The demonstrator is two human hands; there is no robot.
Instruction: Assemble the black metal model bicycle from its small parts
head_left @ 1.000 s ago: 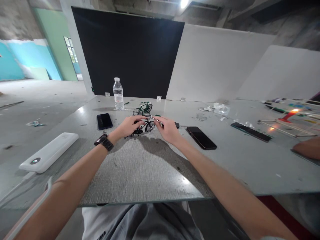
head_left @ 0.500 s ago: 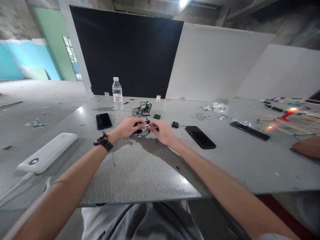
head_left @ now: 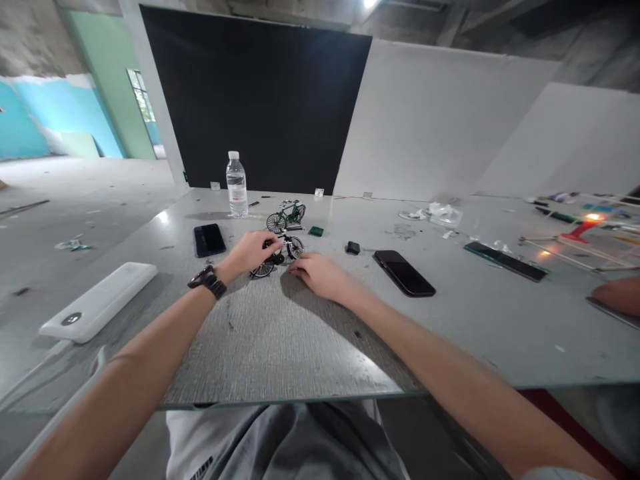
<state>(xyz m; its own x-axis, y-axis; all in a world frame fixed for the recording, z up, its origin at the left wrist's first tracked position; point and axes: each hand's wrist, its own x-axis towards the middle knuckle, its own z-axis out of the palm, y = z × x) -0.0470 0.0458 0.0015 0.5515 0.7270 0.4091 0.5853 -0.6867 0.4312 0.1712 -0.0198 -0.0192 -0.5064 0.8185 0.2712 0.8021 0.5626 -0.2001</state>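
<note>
Bare hall, worn grey laminate table (head_left: 300, 347).
Tall black panel (head_left: 260, 100) and white partition boards (head_left: 430, 120) behind its far edge; teal-green painted wall (head_left: 50, 120) left.

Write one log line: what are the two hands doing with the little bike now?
left hand: holds black toy bike | right hand: rests on table beside it | behind: green toy bike

Left arm: your forearm reaches forward and inward, wrist straight.
Left hand (head_left: 253, 252): fingers curled closed in a pinch, knuckles up.
Right arm: stretched forward, angled in toward your left.
Right hand (head_left: 320, 273): palm down, fingers loosely extended, just beside your left hand.
</note>
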